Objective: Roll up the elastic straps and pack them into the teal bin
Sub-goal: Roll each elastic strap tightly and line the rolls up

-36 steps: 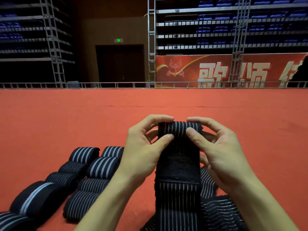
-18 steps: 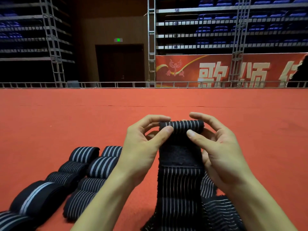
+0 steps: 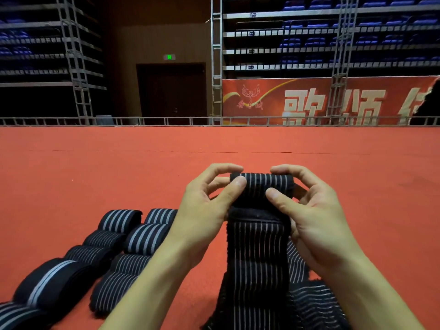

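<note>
left hand [image 3: 204,210] and right hand [image 3: 312,215] both pinch elastic strap [image 3: 258,234] roll start above red carpet [image 3: 119,175]; tail hangs down. risk: loose grip lets coil spring open. teal bin unseen.

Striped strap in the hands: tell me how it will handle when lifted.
Probably floppy: below the roll, the striped strap hangs limp and wavy. Likely to unroll if released; the left hand and right hand pinch its rolled end. Seemingly light: pinches alone hold it up.
</note>
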`<state>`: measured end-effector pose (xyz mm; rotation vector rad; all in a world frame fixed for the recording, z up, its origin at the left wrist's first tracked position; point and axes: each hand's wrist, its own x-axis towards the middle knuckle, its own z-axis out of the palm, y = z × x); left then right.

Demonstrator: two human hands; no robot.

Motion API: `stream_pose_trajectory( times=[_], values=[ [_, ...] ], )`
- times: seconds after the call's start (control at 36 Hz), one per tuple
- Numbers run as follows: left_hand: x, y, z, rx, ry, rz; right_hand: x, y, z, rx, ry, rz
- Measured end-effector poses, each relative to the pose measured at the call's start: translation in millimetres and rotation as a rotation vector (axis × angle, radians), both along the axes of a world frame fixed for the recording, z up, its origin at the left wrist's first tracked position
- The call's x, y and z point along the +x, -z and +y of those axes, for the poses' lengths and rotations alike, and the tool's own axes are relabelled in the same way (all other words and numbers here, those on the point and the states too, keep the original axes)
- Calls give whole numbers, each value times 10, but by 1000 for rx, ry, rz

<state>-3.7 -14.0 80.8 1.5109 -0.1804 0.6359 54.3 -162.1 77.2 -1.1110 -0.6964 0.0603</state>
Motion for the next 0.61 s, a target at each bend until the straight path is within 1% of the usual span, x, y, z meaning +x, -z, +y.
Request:
stream_pose_trajectory(
  times=[0.14,0.25,0.36,0.5,0.61],
  values=[
    [9,8,-5,20,-43,-95,-16,-15,3,30,-34,77],
    [0,3,21,1,-25,-175,-31,-28,3,-36,-72,95],
    [-1,9,8,46,-16,-208,-35,-18,22,-55,-20,98],
    [17,33,17,53,23,-154,3,11,22,-22,23,73],
    [-10,14,10,-18,74,-4,2,20,22,-30,15,15]
  ],
)
